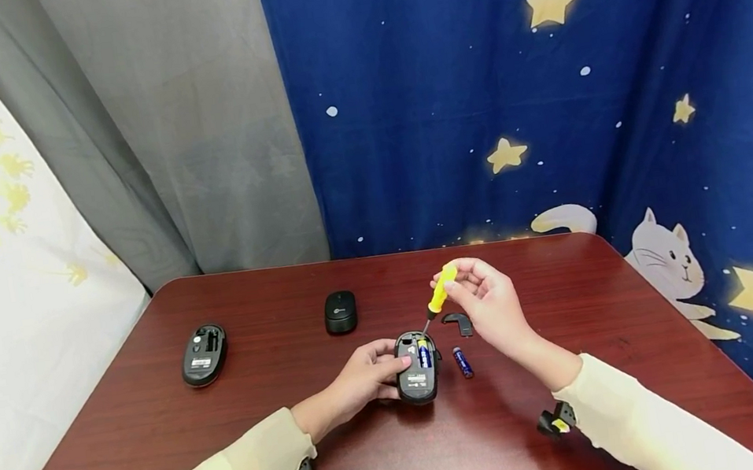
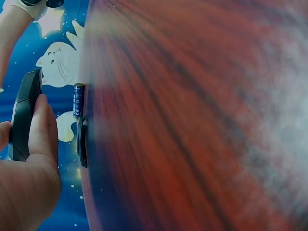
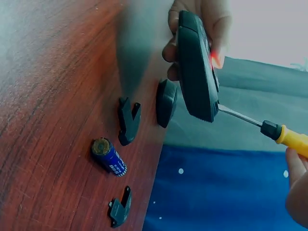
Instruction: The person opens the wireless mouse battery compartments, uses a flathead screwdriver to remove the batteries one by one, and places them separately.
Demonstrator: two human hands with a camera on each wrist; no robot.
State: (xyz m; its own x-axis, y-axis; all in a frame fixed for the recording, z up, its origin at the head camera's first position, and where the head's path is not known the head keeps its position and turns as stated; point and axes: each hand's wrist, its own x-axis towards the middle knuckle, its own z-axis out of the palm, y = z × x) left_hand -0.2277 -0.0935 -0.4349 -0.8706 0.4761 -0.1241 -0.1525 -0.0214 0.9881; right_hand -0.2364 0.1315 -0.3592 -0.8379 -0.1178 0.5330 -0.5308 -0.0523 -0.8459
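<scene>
While the left hand (image 1: 364, 375) steadies the upturned black computer mouse (image 1: 417, 367) mid-desk, toward the near edge, the right hand (image 1: 490, 304) pinches a yellow-handled screwdriver (image 1: 438, 295), tip in its battery bay. Prying aslant could make the tip slip, flicking the loose blue battery (image 1: 462, 362) away.

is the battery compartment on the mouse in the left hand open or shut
Open. The mouse lies underside up in the left hand with a battery exposed inside; the screwdriver tip reaches into it.

Second mouse (image 1: 203, 355) far left (underside up); closed mouse (image 1: 340, 311) behind.
</scene>
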